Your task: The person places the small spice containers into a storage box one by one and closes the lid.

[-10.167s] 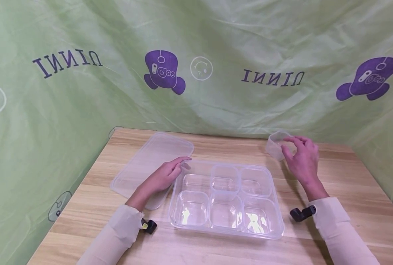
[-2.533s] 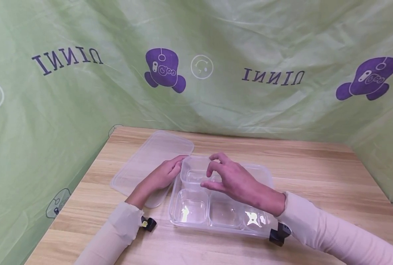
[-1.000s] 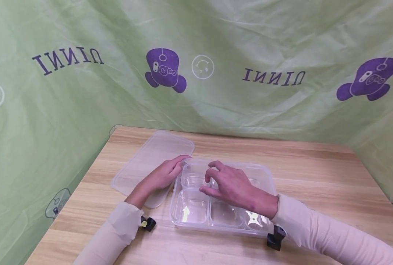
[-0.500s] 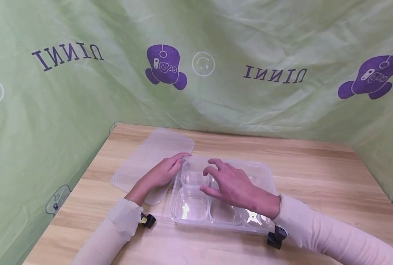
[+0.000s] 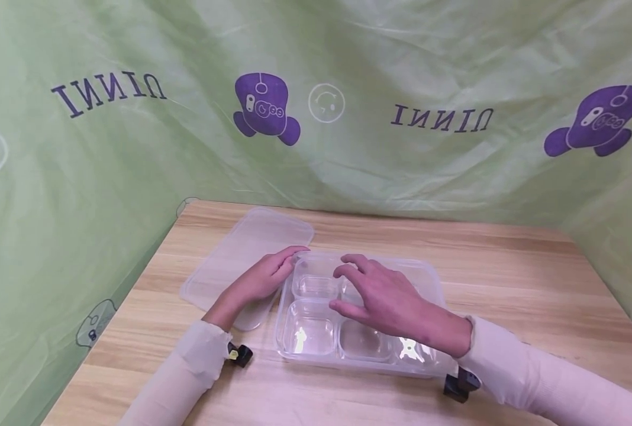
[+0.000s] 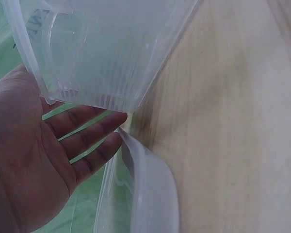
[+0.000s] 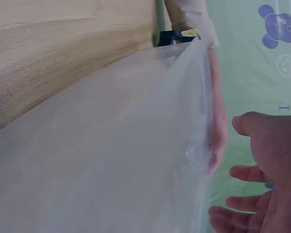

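Observation:
A large clear plastic food box stands on the table, holding several small clear square cups. One small cup sits in its back left place, another cup in the front left. At the back left corner rests my left hand; in the left wrist view its fingers extend along the box's outer wall. My right hand is over the box, fingers spread and slightly bent, nothing between them. It hides part of the back row. The right wrist view shows this hand apart from the box wall.
A clear flat lid lies on the wooden table, left of the box and partly under my left forearm. A green curtain with purple prints hangs behind and at both sides. Black wrist cameras sit below the sleeves.
Ten seconds ago my right hand held a small cup at the back right. That cup now sits lower, in the box's back left. The right hand has since shifted slightly right; the left stays.

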A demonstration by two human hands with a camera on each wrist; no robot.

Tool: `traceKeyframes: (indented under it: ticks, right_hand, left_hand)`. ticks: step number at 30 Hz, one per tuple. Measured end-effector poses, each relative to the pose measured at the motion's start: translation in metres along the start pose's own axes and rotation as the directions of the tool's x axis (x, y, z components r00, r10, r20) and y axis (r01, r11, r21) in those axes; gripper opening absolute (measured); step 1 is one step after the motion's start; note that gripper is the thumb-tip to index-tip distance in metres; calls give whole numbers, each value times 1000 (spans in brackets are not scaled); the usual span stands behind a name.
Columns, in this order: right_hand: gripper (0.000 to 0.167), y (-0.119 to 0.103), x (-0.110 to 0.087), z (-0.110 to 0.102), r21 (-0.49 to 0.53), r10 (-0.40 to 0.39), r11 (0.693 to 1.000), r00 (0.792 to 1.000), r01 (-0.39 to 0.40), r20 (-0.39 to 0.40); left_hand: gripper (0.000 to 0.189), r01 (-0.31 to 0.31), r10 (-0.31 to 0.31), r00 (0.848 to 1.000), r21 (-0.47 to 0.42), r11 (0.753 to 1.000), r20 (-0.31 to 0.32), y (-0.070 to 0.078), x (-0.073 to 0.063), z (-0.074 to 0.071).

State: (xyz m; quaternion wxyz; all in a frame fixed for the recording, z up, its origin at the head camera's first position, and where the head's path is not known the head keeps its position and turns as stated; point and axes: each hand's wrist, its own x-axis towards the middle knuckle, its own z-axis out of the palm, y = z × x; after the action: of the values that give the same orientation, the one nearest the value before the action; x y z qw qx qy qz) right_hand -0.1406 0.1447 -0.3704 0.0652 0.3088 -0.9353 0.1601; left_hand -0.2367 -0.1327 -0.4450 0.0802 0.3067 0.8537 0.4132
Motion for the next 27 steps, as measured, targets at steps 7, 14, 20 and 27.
traceKeyframes:
  ticks: [7, 14, 20, 27]
  right_hand:
    - [58, 7, -12, -16, 9, -38, 999, 997, 38, -63]
    - [69, 21, -33, -26, 27, 21, 999, 999, -19, -48]
    - [78, 37, -50, -30, 76, 71, 995, 997, -70, -8]
    - [88, 53, -71, -32, 150, 124, 981, 992, -126, 25]
  left_hand:
    - [39, -24, 24, 1000, 0, 1000, 8, 1, -1, -3]
    - [40, -28, 28, 1000, 10, 1000, -1, 0, -3, -3]
    - [40, -20, 20, 1000, 6, 1000, -13, -1, -4, -3]
    - [44, 15, -13, 999, 44, 999, -47, -3, -9, -13]
